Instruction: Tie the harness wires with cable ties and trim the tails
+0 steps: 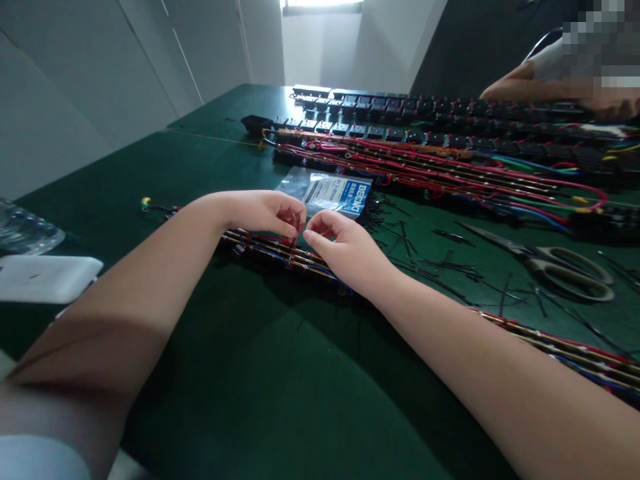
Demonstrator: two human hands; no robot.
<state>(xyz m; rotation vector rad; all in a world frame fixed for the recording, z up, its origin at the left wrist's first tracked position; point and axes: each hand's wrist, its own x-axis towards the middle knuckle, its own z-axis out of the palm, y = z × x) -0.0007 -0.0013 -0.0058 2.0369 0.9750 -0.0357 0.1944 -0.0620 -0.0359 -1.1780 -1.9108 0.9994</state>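
A long wired strip with brass-coloured bars (313, 262) and red and blue wires lies across the green table under both hands. Just above it, my left hand (260, 212) pinches a thin dark cable tie (295, 241), which reaches down to the strip. Close beside those fingers, my right hand (350, 253) is closed in a pinch. Whatever lies between its fingertips is too small to make out. Loose black cable ties (450, 268) are scattered to the right of my right hand.
Behind my hands lies a clear plastic bag with a blue label (354, 197). Scissors (573, 272) rest at the right. More wired strips (425, 163) stretch across the back. A white device (47, 279) is at the left. A co-worker's arm (523, 87) shows at far right.
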